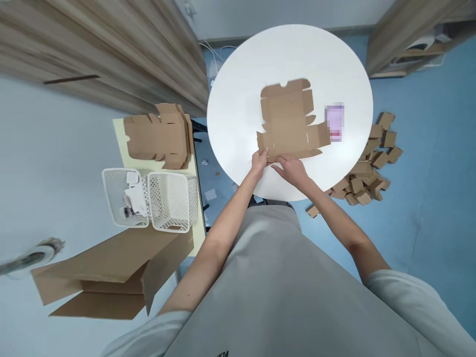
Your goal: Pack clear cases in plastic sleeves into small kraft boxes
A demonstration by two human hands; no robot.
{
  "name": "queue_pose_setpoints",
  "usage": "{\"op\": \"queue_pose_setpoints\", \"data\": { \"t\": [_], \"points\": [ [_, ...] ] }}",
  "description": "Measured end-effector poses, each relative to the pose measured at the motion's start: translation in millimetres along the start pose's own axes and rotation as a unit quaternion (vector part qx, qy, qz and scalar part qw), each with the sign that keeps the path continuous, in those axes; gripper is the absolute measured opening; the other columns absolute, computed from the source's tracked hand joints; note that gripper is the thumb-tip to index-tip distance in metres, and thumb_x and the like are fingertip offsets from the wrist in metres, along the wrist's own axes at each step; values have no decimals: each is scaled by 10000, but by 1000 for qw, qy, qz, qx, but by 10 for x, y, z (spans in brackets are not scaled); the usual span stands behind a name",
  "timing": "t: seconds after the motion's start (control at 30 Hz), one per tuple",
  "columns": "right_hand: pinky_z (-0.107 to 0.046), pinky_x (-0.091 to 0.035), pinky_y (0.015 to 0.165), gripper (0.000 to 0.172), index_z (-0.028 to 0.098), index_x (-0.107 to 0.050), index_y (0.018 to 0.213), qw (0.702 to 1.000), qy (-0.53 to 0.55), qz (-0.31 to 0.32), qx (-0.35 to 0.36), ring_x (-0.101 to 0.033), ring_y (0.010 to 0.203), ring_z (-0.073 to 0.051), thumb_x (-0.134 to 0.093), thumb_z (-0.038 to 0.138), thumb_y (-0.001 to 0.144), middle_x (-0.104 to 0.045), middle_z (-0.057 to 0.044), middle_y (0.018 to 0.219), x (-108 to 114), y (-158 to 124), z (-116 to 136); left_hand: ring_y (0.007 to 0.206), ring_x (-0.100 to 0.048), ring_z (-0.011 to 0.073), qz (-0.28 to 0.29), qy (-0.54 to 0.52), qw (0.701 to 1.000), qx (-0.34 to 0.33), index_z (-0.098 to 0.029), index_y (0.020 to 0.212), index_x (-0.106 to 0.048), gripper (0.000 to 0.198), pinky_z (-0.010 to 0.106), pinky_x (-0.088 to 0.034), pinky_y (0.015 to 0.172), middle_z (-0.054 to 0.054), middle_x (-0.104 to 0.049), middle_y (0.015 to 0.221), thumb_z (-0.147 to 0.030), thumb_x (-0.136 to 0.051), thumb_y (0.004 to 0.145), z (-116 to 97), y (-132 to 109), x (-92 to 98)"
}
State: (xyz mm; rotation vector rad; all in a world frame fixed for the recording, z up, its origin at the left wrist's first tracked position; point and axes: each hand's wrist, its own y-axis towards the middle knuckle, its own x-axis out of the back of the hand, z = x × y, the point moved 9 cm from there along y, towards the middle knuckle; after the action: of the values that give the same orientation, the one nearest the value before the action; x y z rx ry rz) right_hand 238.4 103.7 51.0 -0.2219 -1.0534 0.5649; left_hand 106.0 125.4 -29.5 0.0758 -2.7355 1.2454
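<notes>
A flat, partly folded cardboard box blank (288, 119) lies on the round white table, its side flaps spread and its left and right panels partly raised. My left hand (259, 160) is closed on the blank's near left corner, thumb on top of the board. At the near edge, my right hand (292, 169) touches the board with its fingertips, its thumb held apart from them. Right of the blank lies a pinkish-purple item (334, 121), blurred out, close to the raised right flap.
The white table (238, 84) has a rounded edge. On the left, a side table (200, 223) bears stacked box blanks (156, 136), a white basket with small items (124, 198), another white basket (169, 201) and a large open carton (111, 258). Several small boxes (366, 176) are heaped at right.
</notes>
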Motion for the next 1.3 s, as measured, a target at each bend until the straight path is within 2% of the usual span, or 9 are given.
{"op": "queue_pose_setpoints", "data": {
  "t": [0.13, 0.23, 0.33, 0.47, 0.63, 0.83, 0.93, 1.0, 1.3],
  "points": [
    [-537, -606, 1096, 372, 205, -713, 1416, 990, 26, -24, -134, -733, 1300, -385, -490, 290, 1132, -721, -203, 1511, -32, 29, -917, 1167, -846, 248, 4, 136, 991, 9, -161, 1413, -717, 330, 410, -683, 1057, 181, -813, 1410, -261, -638, 1108, 268, -24, -10],
    [-541, -583, 1128, 465, 155, -627, 1534, 974, 42, -87, -206, -715, 1314, -379, -470, 229, 1103, -620, -249, 1609, 171, 192, -1460, 1514, -674, 316, -51, 285, 948, -132, -194, 1592, -615, 500, 494, -535, 1302, 207, -644, 1668, -233, -606, 1094, 95, -185, 116],
    [-548, -561, 1142, 547, 135, -543, 1619, 966, 53, -99, -234, -699, 1319, -380, -503, 277, 1092, -553, -273, 1661, 281, 458, -1729, 1750, -386, 331, 36, 400, 877, -264, -189, 1689, -526, 621, 509, -344, 1442, 203, -430, 1846, -243, -623, 1078, -11, -306, -169],
    [-543, -551, 1145, 625, 143, -441, 1706, 963, 56, -97, -245, -711, 1286, -349, -519, 391, 1137, -451, -279, 1741, 292, 762, -1803, 1773, -312, 429, 169, 493, 814, -257, -63, 1716, -468, 861, 565, -287, 1459, 294, -343, 1865, -178, -798, 929, 180, -171, -621],
    [-557, -536, 1197, 657, 144, -370, 1750, 973, 15, -102, -208, -710, 1344, -338, -449, 412, 1155, -363, -295, 1804, 298, 979, -1750, 1709, -416, 454, 127, 521, 814, -226, -19, 1716, -453, 806, 594, -347, 1424, 339, -454, 1782, -131, -702, 958, 275, 57, -727],
    [-783, -372, 1271, 695, 82, -433, 1613, 931, -315, 175, -65, -573, 1536, -430, -311, 574, 1138, -376, -378, 1751, -150, 1235, -1724, 1619, -559, 346, 79, 566, 788, -230, -113, 1621, -617, 658, 495, -475, 1356, 244, -586, 1710, 10, -387, 1017, 302, 140, -526],
    [-727, -452, 1274, 647, 156, -477, 1618, 990, -89, -1, -114, -606, 1496, -397, -344, 592, 1158, -488, -286, 1694, -7, 1436, -1780, 1638, -540, 373, 78, 591, 769, -231, -136, 1499, -727, 530, 502, -512, 1336, 232, -580, 1719, -55, -451, 1055, 333, 152, -439],
    [-667, -512, 1265, 635, 193, -510, 1623, 980, 86, -117, -139, -637, 1458, -379, -371, 617, 1172, -578, -233, 1594, 44, 1490, -1855, 1669, -497, 415, 72, 598, 764, -232, -112, 1442, -758, 429, 523, -492, 1357, 258, -564, 1724, -134, -551, 1067, 357, 141, -419],
    [-649, -585, 1204, 765, 249, -544, 1651, 975, 158, -137, -71, -732, 1290, -379, -612, 754, 1079, -600, -182, 1520, -27, 1382, -1917, 1602, -575, 375, 52, 550, 801, -229, -78, 1449, -742, 602, 528, -514, 1324, 265, -613, 1671, 50, -372, 991, 386, 150, -382]
  ]
}}
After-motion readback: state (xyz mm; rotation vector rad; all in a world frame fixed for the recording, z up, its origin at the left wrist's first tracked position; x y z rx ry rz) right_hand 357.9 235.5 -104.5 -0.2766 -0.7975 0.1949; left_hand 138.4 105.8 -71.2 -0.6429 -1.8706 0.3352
